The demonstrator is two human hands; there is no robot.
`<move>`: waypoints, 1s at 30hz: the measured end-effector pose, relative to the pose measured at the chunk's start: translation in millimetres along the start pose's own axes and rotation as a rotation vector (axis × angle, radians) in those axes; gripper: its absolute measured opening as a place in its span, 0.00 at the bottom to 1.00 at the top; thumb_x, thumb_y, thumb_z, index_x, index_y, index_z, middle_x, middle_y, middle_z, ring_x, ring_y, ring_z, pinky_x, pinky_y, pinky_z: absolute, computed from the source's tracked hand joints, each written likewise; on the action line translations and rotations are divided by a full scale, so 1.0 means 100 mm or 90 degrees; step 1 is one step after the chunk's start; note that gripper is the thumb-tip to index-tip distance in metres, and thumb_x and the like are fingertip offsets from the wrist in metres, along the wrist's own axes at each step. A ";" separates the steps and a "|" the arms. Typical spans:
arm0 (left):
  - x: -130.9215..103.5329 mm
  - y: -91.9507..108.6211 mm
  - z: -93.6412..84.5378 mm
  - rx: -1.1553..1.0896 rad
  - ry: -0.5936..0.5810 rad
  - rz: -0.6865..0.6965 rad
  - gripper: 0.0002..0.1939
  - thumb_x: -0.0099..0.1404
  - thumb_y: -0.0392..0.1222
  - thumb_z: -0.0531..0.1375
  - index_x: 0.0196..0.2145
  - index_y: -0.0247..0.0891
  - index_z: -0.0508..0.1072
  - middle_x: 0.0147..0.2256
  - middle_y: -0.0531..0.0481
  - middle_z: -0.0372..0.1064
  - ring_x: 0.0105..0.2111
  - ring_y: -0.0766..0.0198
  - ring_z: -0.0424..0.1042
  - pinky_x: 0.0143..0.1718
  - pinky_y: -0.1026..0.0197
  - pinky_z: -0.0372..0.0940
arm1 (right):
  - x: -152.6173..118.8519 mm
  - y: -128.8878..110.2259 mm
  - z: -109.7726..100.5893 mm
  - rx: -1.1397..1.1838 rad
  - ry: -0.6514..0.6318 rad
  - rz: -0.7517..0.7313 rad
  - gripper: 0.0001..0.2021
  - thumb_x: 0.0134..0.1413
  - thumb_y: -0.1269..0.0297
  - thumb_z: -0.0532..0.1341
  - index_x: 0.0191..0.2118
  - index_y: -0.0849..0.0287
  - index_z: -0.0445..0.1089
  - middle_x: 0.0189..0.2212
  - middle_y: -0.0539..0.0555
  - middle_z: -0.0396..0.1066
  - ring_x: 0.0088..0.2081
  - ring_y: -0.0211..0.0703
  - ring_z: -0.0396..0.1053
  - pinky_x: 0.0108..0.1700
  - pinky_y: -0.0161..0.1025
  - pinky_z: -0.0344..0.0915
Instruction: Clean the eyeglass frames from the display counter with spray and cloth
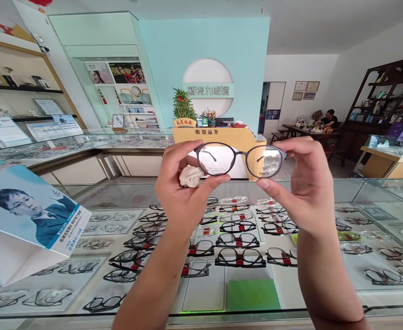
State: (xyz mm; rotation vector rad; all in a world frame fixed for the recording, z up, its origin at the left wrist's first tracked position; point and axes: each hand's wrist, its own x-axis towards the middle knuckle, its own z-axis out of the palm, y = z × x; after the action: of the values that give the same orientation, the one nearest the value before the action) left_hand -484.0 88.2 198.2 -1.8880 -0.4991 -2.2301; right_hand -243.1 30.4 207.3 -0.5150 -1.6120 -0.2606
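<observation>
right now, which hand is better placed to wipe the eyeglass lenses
Probably the left hand: it also holds what looks like a crumpled white cloth, while the right hand pinches only the round dark-framed eyeglasses and could steady them.

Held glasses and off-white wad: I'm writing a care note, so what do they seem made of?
Glasses frame: probably plastic, dark and smooth with a soft sheen. Lenses: see-through, so glass or clear plastic; the look can't settle which. Wad in the left hand: likely cloth or tissue, matte, softly crumpled.

two hands [311, 183], one held pair of glasses [241, 153], one crumpled cloth [190, 177], four wall frames [312, 86]
</observation>
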 end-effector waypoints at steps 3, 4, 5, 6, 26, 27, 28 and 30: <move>0.02 0.00 0.02 -0.008 0.028 0.079 0.32 0.65 0.62 0.82 0.62 0.52 0.83 0.53 0.48 0.80 0.48 0.53 0.82 0.46 0.48 0.81 | 0.00 0.02 0.00 0.021 -0.004 0.028 0.25 0.65 0.57 0.78 0.64 0.44 0.77 0.56 0.57 0.76 0.60 0.62 0.75 0.63 0.63 0.77; 0.02 0.01 0.02 -0.010 0.035 0.093 0.32 0.65 0.60 0.82 0.62 0.53 0.83 0.53 0.48 0.80 0.48 0.53 0.82 0.45 0.49 0.81 | 0.00 0.03 0.00 0.029 -0.010 0.035 0.25 0.66 0.57 0.78 0.65 0.43 0.77 0.57 0.57 0.76 0.61 0.62 0.76 0.63 0.63 0.77; 0.01 0.03 0.02 -0.009 0.041 0.100 0.32 0.65 0.59 0.83 0.63 0.53 0.83 0.53 0.48 0.80 0.48 0.54 0.81 0.44 0.49 0.80 | 0.00 0.04 0.00 0.036 -0.018 0.042 0.25 0.67 0.57 0.78 0.66 0.42 0.77 0.57 0.57 0.77 0.61 0.62 0.76 0.64 0.63 0.77; 0.01 0.05 0.02 -0.004 0.043 0.098 0.33 0.64 0.57 0.84 0.63 0.54 0.83 0.53 0.48 0.79 0.48 0.53 0.80 0.44 0.49 0.80 | 0.00 0.05 0.01 0.043 -0.026 0.048 0.25 0.68 0.57 0.78 0.66 0.42 0.76 0.58 0.57 0.77 0.62 0.61 0.76 0.65 0.62 0.77; -0.04 -0.01 0.00 0.050 -0.003 -0.006 0.36 0.62 0.57 0.85 0.63 0.50 0.81 0.59 0.46 0.78 0.53 0.48 0.82 0.50 0.45 0.83 | 0.00 0.00 0.03 -0.076 -0.007 0.005 0.24 0.71 0.56 0.74 0.68 0.46 0.75 0.59 0.59 0.79 0.62 0.63 0.77 0.63 0.66 0.79; -0.04 -0.02 0.01 0.054 -0.006 -0.014 0.35 0.62 0.57 0.84 0.63 0.50 0.82 0.58 0.46 0.78 0.52 0.49 0.82 0.49 0.46 0.83 | 0.01 -0.02 0.04 -0.089 0.002 -0.011 0.24 0.71 0.57 0.74 0.68 0.47 0.75 0.58 0.59 0.79 0.61 0.64 0.77 0.62 0.67 0.79; -0.03 -0.02 0.01 0.054 -0.007 -0.021 0.34 0.63 0.57 0.84 0.63 0.49 0.82 0.58 0.46 0.79 0.50 0.51 0.82 0.48 0.47 0.83 | 0.02 -0.04 0.04 -0.101 0.008 -0.024 0.23 0.70 0.58 0.73 0.67 0.48 0.75 0.58 0.59 0.79 0.61 0.64 0.77 0.62 0.67 0.79; -0.02 -0.02 0.02 0.039 -0.007 -0.033 0.31 0.66 0.57 0.82 0.62 0.50 0.83 0.56 0.48 0.81 0.45 0.55 0.82 0.43 0.49 0.82 | 0.03 -0.07 0.05 -0.119 0.012 -0.041 0.23 0.70 0.60 0.73 0.67 0.49 0.75 0.57 0.59 0.80 0.60 0.64 0.77 0.62 0.67 0.79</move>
State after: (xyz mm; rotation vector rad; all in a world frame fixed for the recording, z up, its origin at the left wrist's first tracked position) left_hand -482.4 90.9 196.4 -1.8789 -0.6171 -2.2109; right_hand -250.8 27.1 210.3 -0.6026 -1.5962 -0.4656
